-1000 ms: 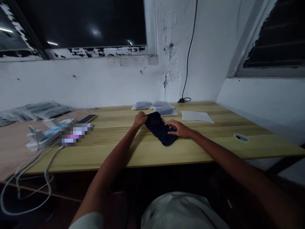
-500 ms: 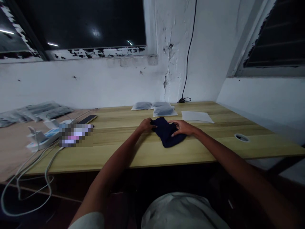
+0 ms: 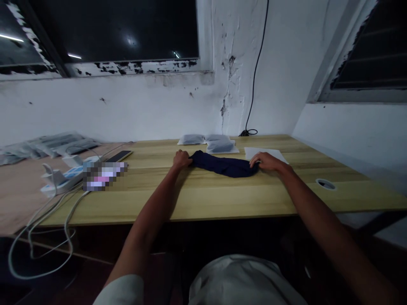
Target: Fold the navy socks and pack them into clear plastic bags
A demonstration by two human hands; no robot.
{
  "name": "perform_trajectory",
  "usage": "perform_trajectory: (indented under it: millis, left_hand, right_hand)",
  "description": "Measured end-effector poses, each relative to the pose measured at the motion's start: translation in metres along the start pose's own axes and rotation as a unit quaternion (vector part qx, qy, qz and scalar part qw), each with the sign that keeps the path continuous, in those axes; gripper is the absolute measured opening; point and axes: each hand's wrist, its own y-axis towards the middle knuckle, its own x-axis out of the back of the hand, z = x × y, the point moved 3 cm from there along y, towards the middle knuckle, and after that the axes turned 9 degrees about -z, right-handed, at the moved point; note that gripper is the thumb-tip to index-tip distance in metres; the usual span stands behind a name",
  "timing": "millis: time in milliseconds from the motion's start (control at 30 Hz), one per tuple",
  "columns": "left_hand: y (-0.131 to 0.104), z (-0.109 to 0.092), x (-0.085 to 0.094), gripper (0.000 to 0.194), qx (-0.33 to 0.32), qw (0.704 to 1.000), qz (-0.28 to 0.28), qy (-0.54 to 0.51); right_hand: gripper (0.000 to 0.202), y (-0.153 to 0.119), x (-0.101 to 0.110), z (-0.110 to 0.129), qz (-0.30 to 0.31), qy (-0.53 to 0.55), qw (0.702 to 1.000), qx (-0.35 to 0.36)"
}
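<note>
A dark navy piece of cloth (image 3: pixel 224 165) is stretched sideways in a long narrow strip just above or on the wooden table; its exact kind is unclear. My left hand (image 3: pixel 182 159) is closed on its left end. At the other end, my right hand (image 3: pixel 267 162) grips the cloth between thumb and fingers. Behind my right hand lies a flat white sheet or bag (image 3: pixel 265 153). Several filled, frosted pouches (image 3: pixel 221 146) rest farther back, beyond the cloth.
To the left are a white power strip (image 3: pixel 60 182) with plugs and looping cables, a phone (image 3: pixel 120 156) and a blurred-out item (image 3: pixel 104 176). Grey packets (image 3: pixel 57 145) are piled at far left. A cable hole (image 3: pixel 326 184) sits at right in the table (image 3: pixel 216 205).
My hands have moved apart, the left one leftward and the right one rightward. Between them the cloth has gone from a bunched, bent shape to a long, narrow strip.
</note>
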Motion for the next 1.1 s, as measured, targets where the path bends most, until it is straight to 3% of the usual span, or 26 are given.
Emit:
perform_trajectory:
  millis: [67,167,233,333,567,700,933,1033,1100]
  left_hand:
    - [0.004,0.002,0.006,0.035,-0.082,0.995,-0.025,-0.053]
    - [0.004,-0.002,0.009,0.043,-0.196,0.968,0.064,-0.142]
    - [0.004,-0.003,0.008,0.039,-0.221,0.957,0.136,-0.126]
    - [0.004,-0.004,0.008,0.031,-0.23,0.96,0.151,-0.054]
    - [0.005,-0.006,0.02,0.023,-0.208,0.962,0.16,-0.074]
    - [-0.001,-0.01,0.037,0.018,-0.147,0.954,0.229,-0.128]
    - [-0.023,-0.028,0.064,0.046,-0.087,0.891,0.369,-0.25]
    - [-0.032,-0.035,0.062,0.036,-0.059,0.889,0.392,-0.227]
    - [-0.036,-0.04,0.06,0.028,-0.063,0.889,0.404,-0.205]
  right_hand:
    - [0.033,0.0,0.002,-0.006,-0.067,-0.059,0.996,-0.025]
    - [0.029,0.002,-0.001,-0.002,-0.126,-0.039,0.99,-0.042]
    - [0.03,0.004,-0.009,0.005,-0.088,-0.001,0.995,-0.038]
    - [0.04,0.006,-0.024,0.009,-0.008,0.005,1.0,-0.021]
    - [0.035,0.007,-0.026,-0.013,0.009,0.004,0.999,-0.04]
    - [0.027,0.007,-0.02,-0.016,-0.04,-0.003,0.998,-0.053]
    - [0.034,0.009,-0.009,-0.01,-0.148,0.055,0.986,-0.043]
    - [0.04,0.01,-0.006,-0.002,-0.154,0.086,0.983,-0.039]
    - [0.043,0.008,-0.006,0.006,-0.127,0.106,0.985,-0.042]
